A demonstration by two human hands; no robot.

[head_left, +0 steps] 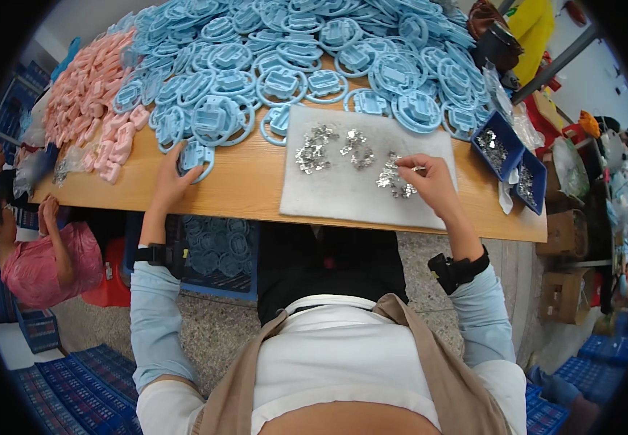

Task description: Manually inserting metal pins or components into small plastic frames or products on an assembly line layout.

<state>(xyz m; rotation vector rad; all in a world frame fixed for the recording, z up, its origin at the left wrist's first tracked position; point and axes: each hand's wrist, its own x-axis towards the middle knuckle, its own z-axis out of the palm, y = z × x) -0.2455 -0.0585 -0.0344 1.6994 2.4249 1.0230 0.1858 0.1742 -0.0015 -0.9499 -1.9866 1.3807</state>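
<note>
My left hand grips a light blue plastic ring piece with a boxy centre, at the wooden table's front left. The thumb and fingers are round its near edge. My right hand is closed in a pinch at a small pile of shiny metal pieces; whatever sits between its fingertips is too small to make out. That pile lies on a white mat, along with two more piles of metal pieces to its left.
A big heap of blue ring pieces covers the table's far side, with pink plastic parts at the left. Blue bins of metal bits stand at the right edge. A blue crate sits below the table. Another person sits at left.
</note>
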